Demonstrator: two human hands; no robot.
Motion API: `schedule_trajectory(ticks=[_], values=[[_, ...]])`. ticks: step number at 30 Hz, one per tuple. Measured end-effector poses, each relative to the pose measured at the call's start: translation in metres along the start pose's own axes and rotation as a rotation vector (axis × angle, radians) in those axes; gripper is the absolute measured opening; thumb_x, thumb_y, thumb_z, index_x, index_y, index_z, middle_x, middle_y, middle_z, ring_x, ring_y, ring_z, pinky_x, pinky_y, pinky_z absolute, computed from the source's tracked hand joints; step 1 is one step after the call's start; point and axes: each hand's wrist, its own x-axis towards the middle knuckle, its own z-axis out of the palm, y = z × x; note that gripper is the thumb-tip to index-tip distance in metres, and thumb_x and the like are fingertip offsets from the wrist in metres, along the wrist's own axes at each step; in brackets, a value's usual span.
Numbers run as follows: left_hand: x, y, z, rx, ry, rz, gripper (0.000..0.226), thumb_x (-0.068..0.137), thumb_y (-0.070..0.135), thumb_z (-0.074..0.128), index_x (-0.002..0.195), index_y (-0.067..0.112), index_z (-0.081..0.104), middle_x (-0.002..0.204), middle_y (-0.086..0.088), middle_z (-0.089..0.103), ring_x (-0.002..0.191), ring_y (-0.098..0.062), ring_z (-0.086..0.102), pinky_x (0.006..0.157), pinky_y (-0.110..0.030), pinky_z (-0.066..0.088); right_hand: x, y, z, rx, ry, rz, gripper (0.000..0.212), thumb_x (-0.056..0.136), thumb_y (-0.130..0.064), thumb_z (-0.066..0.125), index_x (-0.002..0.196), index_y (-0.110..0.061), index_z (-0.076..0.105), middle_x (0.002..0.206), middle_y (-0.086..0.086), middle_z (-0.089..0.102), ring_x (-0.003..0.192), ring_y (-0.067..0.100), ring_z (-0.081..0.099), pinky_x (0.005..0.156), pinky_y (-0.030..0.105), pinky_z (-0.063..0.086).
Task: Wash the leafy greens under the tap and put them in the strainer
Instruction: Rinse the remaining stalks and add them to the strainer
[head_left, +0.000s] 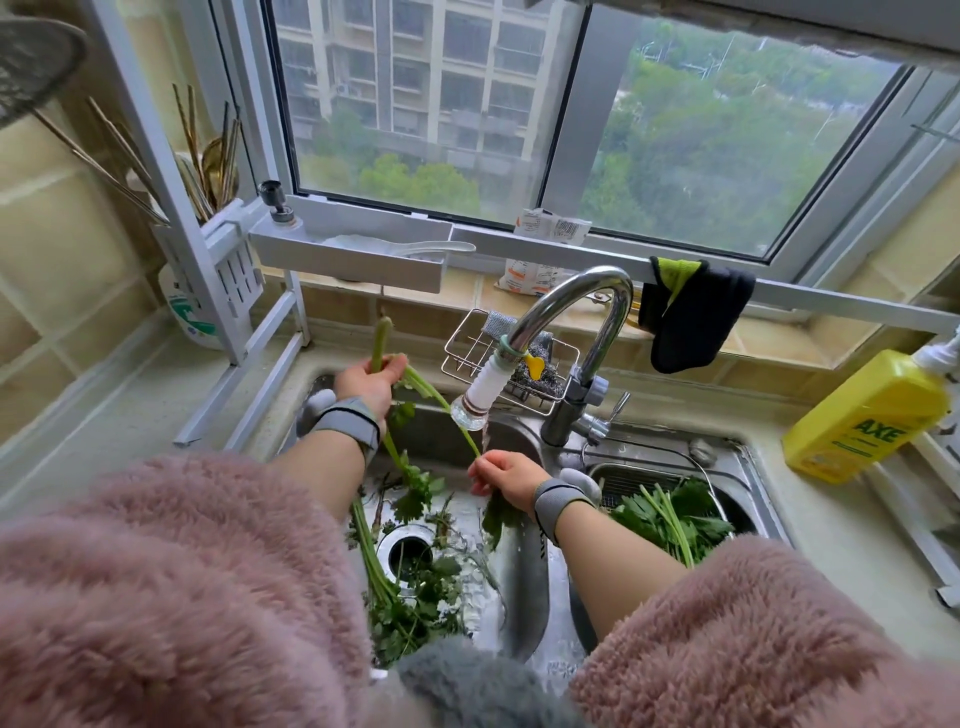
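Your left hand (370, 383) grips the long green leafy stalk (441, 402) by its thick end; your right hand (506, 475) pinches the leafy end, stretching it under the chrome tap (571, 306) stream. The wire strainer (696, 470) holds washed greens.

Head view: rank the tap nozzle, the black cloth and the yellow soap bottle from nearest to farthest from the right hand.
From the right hand:
1. Tap nozzle, just above it.
2. Black cloth, hanging on the rail behind the tap.
3. Yellow soap bottle, far right on the counter.
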Motion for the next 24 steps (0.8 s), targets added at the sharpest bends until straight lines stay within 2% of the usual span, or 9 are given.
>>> schedule_trajectory(ticks=[3,7,11,13,15,18,20,22,24], values=[[0.006,0.008,-0.009,-0.033,0.076,0.029,0.01,0.085,0.024,0.067,0.082,0.015,0.066,0.074,-0.001,0.057,0.08,-0.024,0.048,0.082,-0.045,0.052,0.003,0.008,-0.001,-0.133,0.02,0.028,0.018,0.098,-0.023,0.044,0.091,-0.016,0.06,0.079,0.001,0.058,0.062,0.008,0.051,0.058,0.017,0.043],[0.005,0.008,-0.017,-0.048,0.112,0.09,0.009,0.086,0.021,0.066,0.092,0.014,0.064,0.091,-0.006,0.061,0.088,-0.023,0.054,0.081,-0.036,0.051,0.006,0.001,0.005,0.232,0.075,0.098,0.021,0.098,-0.016,0.043,0.08,-0.018,0.054,0.076,0.006,0.056,0.067,0.022,0.059,0.055,0.031,0.054],[0.001,0.004,-0.018,-0.054,0.114,0.132,0.015,0.087,0.017,0.064,0.098,0.008,0.064,0.093,-0.007,0.06,0.089,-0.021,0.054,0.078,-0.026,0.04,0.012,-0.012,0.01,0.472,0.117,0.055,0.021,0.093,0.009,0.042,0.091,-0.008,0.054,0.077,0.006,0.056,0.068,0.015,0.056,0.059,0.021,0.053],[0.0,0.004,-0.02,-0.056,0.12,0.127,0.013,0.087,0.016,0.065,0.097,0.009,0.064,0.093,-0.006,0.06,0.09,-0.021,0.054,0.082,-0.028,0.041,0.015,-0.019,0.013,0.553,0.137,0.067,0.022,0.095,0.006,0.04,0.084,-0.007,0.053,0.073,0.006,0.054,0.062,0.011,0.054,0.057,0.018,0.052],[-0.001,0.004,-0.021,-0.057,0.122,0.12,0.013,0.086,0.017,0.065,0.097,0.009,0.064,0.094,-0.006,0.061,0.092,-0.02,0.054,0.086,-0.031,0.043,0.016,-0.024,0.012,0.522,0.179,0.086,0.026,0.099,-0.002,0.037,0.077,-0.009,0.049,0.067,0.005,0.047,0.049,0.006,0.045,0.046,0.012,0.042],[-0.002,0.008,-0.022,-0.074,0.124,0.126,0.022,0.087,0.015,0.064,0.105,0.002,0.065,0.094,-0.006,0.06,0.089,-0.018,0.054,0.084,-0.029,0.042,0.018,-0.03,0.012,0.504,0.246,0.144,0.031,0.101,-0.011,0.03,0.072,-0.011,0.042,0.065,0.003,0.042,0.047,0.008,0.039,0.042,0.013,0.035],[-0.004,0.01,-0.023,-0.085,0.125,0.13,0.025,0.087,0.014,0.063,0.107,-0.001,0.064,0.094,-0.006,0.06,0.088,-0.016,0.053,0.082,-0.025,0.04,0.018,-0.033,0.012,0.626,0.186,0.234,0.034,0.102,-0.029,0.028,0.08,-0.009,0.047,0.07,0.006,0.048,0.052,0.012,0.045,0.05,0.02,0.04],[-0.005,0.012,-0.023,-0.084,0.128,0.129,0.026,0.088,0.015,0.063,0.108,-0.001,0.064,0.094,-0.006,0.06,0.087,-0.015,0.052,0.081,-0.024,0.039,0.016,-0.035,0.012,0.72,0.091,0.299,0.037,0.099,-0.044,0.031,0.102,-0.012,0.05,0.079,0.006,0.053,0.064,0.02,0.05,0.063,0.031,0.044],[-0.005,0.013,-0.023,-0.079,0.13,0.127,0.025,0.088,0.015,0.063,0.108,0.0,0.064,0.094,-0.006,0.06,0.086,-0.014,0.052,0.081,-0.025,0.039,0.016,-0.035,0.01,0.844,0.075,0.271,0.021,0.096,-0.031,0.048,0.109,-0.016,0.044,0.089,0.008,0.054,0.076,0.026,0.055,0.075,0.045,0.048]])
